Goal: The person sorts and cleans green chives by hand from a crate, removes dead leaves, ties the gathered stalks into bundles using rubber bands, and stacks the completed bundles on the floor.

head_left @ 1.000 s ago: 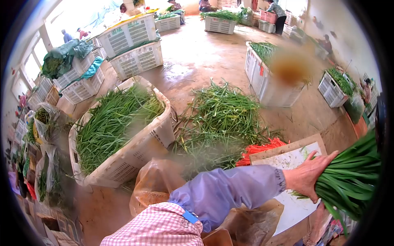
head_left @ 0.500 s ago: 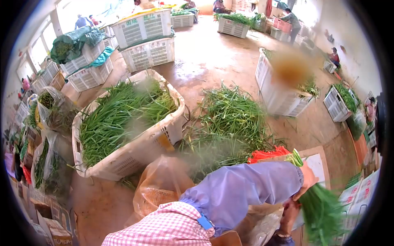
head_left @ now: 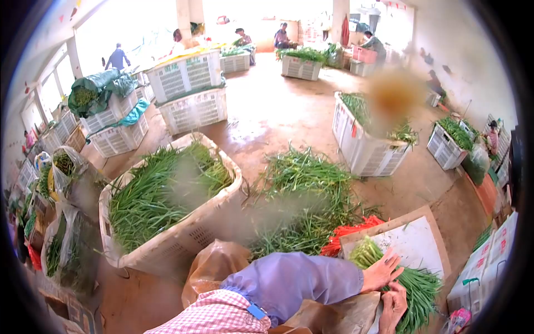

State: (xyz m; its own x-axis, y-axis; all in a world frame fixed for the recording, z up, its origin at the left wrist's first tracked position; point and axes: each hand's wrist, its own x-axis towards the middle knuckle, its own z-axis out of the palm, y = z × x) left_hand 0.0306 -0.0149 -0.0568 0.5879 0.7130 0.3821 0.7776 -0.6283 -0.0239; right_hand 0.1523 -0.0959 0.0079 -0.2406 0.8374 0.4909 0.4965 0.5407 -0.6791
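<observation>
A bunch of green stalks (head_left: 416, 295) lies across the lower right part of a white board (head_left: 414, 245), its pale cut ends toward the upper left and its leaves hanging over the edge. My left hand (head_left: 381, 271), in a purple sleeve, rests on the bunch with its fingers stretched and apart. Just below, my right hand (head_left: 392, 306) has its fingers curled against the side of the same bunch. Red ties (head_left: 347, 234) lie at the board's upper left edge. Beyond them is a loose heap of green stalks (head_left: 308, 183) on the floor.
At the left stands a large white crate (head_left: 183, 236) of greens, near a clear plastic bag (head_left: 214, 264). Stacked crates (head_left: 194, 111) are behind it. Another tall crate (head_left: 361, 147) stands beyond the board. White boxes (head_left: 484, 275) are at the right. Several people sit or stand farther back.
The bunch has come from the right edge back onto the board, its cut ends now toward the upper left. My left hand has spread its fingers over it. The view has tilted up.
</observation>
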